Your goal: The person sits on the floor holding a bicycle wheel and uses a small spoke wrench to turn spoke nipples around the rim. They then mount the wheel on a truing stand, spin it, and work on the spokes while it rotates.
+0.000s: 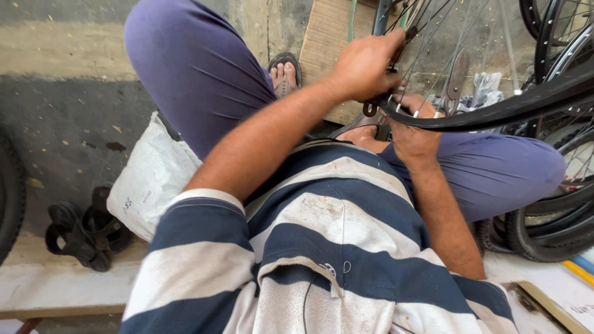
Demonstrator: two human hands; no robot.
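I sit with a black bicycle wheel rim (495,111) and its thin metal spokes (433,55) across my lap. My left hand (365,65) is closed on a small dark tool at the inner edge of the rim, by a spoke end. My right hand (413,133) grips the rim from below, its fingers partly hidden behind the rim. A pair of metal pliers (456,77) hangs among the spokes just beyond the rim.
A white sack (151,179) lies under my left thigh. Black sandals (83,229) rest on the floor at left. More bicycle tyres and wheels (557,216) stack at right. A wooden board (328,43) lies by my sandalled foot (283,73).
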